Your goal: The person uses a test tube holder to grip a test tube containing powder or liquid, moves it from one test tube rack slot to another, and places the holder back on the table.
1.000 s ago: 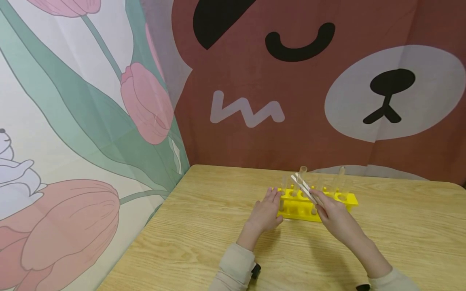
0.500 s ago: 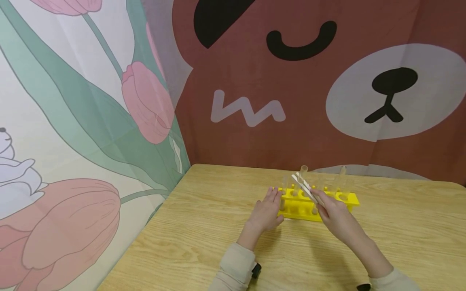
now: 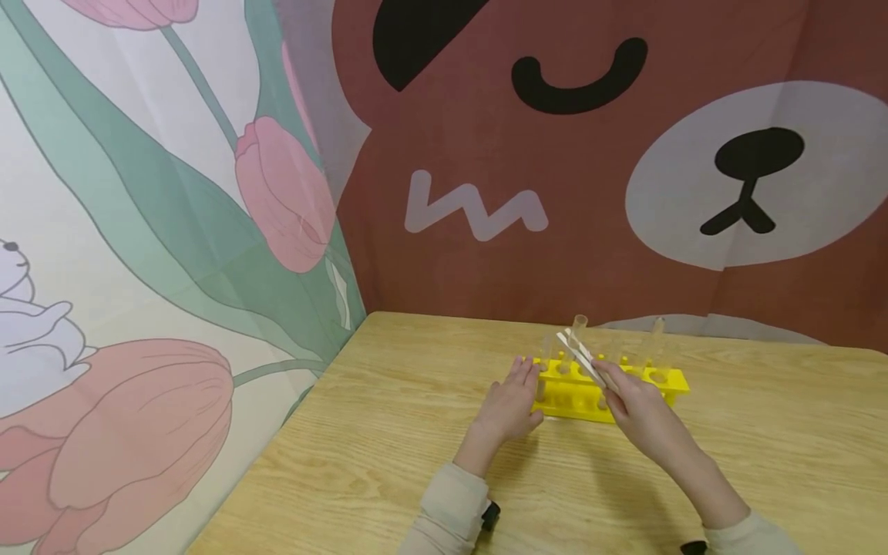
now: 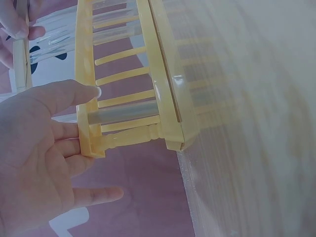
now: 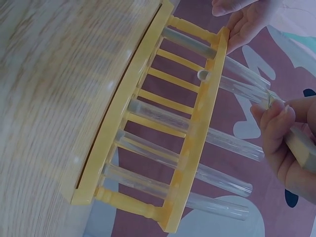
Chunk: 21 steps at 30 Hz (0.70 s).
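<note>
Nearest are two pale sleeves (image 3: 447,505), each with a black piece (image 3: 491,515) at the cuff, low over the table (image 3: 333,455). The left grip, a bare hand (image 3: 505,410), clasps nothing: its fingers are fairly straight and rest on the left end of the rack's upper plate. The right grip, also bare (image 3: 641,412), is closed round tweezers (image 3: 586,366), which slant up and leftward over the rack. Their tips meet the upper part of one tube (image 5: 242,90); whether they pinch it, I cannot tell. That tube stands higher than its neighbours, its lower end about level with the upper plate. The yellow rack (image 3: 573,378) stands upright on the table, just beyond both hands. Four other tubes (image 5: 234,143), clear like the first, sit down in it: one at the left end, three toward the right. Behind the table hangs a brown bear print (image 3: 472,131); a tulip print (image 3: 173,231) covers the left side.
</note>
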Motion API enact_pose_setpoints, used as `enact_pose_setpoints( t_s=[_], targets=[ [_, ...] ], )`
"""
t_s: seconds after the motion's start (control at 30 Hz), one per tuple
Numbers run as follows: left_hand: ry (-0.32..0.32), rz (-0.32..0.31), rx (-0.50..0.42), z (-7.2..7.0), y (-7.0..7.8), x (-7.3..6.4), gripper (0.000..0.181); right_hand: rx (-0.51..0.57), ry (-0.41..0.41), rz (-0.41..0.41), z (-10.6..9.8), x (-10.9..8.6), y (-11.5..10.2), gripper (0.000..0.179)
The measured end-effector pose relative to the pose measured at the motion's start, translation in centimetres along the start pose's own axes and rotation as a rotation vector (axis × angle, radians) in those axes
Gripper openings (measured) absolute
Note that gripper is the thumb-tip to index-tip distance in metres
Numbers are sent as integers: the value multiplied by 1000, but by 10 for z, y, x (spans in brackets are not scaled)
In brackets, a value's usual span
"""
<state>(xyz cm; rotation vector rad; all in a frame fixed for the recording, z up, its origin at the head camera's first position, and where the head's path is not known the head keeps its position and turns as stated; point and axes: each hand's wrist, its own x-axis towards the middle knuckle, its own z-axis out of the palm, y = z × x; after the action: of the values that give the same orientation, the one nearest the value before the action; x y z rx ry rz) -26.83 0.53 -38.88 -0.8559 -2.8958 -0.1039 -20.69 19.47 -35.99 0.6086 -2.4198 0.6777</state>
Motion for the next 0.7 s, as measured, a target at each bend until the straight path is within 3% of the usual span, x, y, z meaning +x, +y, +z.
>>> enact_pose_setpoints(
  t_s=[0.23, 0.7],
  targets=[
    [0, -5, -4, -1, 0, -1, 69, -7, -41, 43, -1, 3, -1, 46],
    [-5, -7, 0, 1, 0, 1, 70, -26, -23, 14, 0, 3, 0, 47]
  ],
)
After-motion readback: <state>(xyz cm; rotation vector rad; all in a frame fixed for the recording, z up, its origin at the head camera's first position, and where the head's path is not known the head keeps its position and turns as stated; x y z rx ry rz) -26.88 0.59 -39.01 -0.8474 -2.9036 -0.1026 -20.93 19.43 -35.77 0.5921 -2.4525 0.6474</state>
